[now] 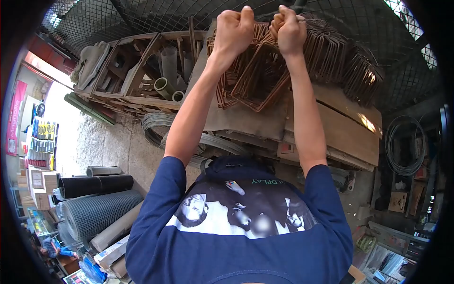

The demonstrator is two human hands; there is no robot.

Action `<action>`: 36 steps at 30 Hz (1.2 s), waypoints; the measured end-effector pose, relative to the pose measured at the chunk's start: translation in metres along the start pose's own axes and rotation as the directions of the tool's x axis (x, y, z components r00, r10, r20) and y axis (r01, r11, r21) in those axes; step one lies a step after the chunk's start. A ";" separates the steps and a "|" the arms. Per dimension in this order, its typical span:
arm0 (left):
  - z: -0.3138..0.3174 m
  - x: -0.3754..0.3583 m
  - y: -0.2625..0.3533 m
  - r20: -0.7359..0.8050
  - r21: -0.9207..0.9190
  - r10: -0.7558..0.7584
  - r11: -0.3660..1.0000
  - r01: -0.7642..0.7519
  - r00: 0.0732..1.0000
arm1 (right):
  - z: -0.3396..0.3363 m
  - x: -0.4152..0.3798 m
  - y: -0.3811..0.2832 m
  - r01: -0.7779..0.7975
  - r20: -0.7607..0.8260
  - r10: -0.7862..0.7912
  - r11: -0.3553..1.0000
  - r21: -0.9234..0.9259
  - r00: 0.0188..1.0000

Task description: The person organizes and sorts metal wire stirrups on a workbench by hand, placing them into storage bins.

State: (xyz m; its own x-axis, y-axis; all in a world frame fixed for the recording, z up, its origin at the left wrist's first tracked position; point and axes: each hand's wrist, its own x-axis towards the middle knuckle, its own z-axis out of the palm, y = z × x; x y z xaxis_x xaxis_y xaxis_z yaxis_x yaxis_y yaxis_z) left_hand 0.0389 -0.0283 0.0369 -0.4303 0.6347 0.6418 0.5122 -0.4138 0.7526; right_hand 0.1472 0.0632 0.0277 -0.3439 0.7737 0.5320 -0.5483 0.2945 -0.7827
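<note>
Both arms reach forward over a bench. My left hand [235, 32] is closed in a fist, thumb on top, above the left part of a stack of rusty rebar stirrups [257, 87]. A little apart from it, my right hand [290, 35] is also closed with its fingers curled, over the right side of that stack. What either hand holds, if anything, is hidden. The stirrups are rods bent into square rings, lying on a brown sheet-covered bench top [246, 122]. More stirrup bundles [326, 52] lie to the right of my right hand.
Left of the bench is a wooden rack [137, 94] with tubes. Wire coils [158, 124] lie below it. Mesh rolls [101, 210] stand at lower left. Wire mesh [161, 16] backs the bench. A wire coil [405, 144] hangs at right. A person [59, 248] sits far lower left.
</note>
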 end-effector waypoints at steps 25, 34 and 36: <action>0.036 0.142 -0.070 -0.117 0.135 -0.127 0.980 0.143 0.985 | 0.001 0.120 0.017 0.022 0.031 -0.024 0.997 0.075 0.999; 0.028 0.128 -0.037 -0.130 0.021 -0.119 0.992 0.123 0.984 | 0.013 0.112 0.004 0.006 0.005 -0.006 1.000 0.009 1.000; 0.026 0.107 -0.043 -0.102 0.084 -0.131 0.987 0.140 0.986 | 0.011 0.099 0.010 0.006 0.043 -0.006 1.000 -0.012 0.999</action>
State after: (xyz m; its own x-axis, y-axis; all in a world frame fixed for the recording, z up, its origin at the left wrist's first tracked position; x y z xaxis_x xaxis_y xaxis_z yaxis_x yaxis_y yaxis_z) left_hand -0.0095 0.0744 0.0695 -0.5673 0.6138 0.5490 0.5071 -0.2648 0.8202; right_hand 0.0995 0.1368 0.0759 -0.3735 0.7469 0.5502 -0.5413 0.3062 -0.7831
